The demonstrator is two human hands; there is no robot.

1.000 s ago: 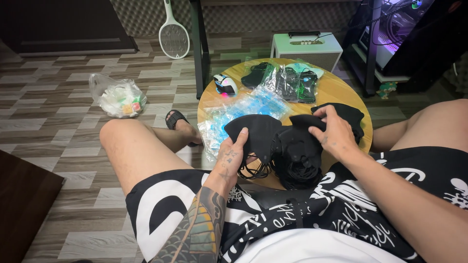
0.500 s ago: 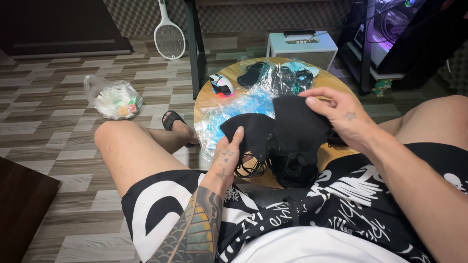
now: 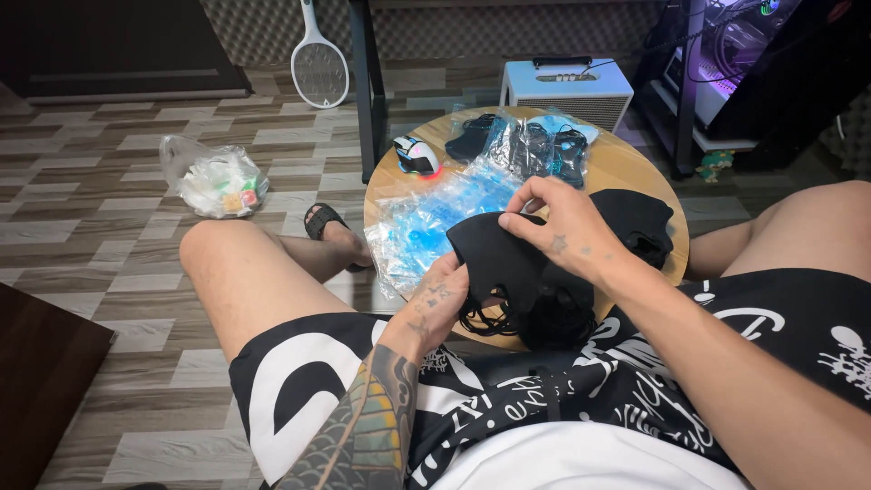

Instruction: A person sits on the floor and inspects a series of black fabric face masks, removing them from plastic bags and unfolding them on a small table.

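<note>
A black cloth face mask (image 3: pixel 494 257) is held up over the near edge of a small round wooden table (image 3: pixel 626 163). My left hand (image 3: pixel 442 302) grips its lower left side from beneath. My right hand (image 3: pixel 562 227) pinches its upper edge with the fingertips. Under the two hands lies a heap of more black masks (image 3: pixel 553 313) with tangled ear loops. Another black mask (image 3: pixel 640 220) rests on the table to the right of my right hand.
Clear blue-tinted plastic bags (image 3: pixel 426 222) lie on the table's left half, packaged masks (image 3: pixel 535 145) and a white computer mouse (image 3: pixel 415 156) at its far side. A tied plastic bag (image 3: pixel 215 180), a sandal (image 3: pixel 325 220), a racket-shaped swatter (image 3: pixel 319 63) and a pale amplifier box (image 3: pixel 567 86) sit on the floor.
My right hand has drawn left from the table's right side to meet the left hand, lifting one black mask off the heap. The camera view has tilted slightly.
</note>
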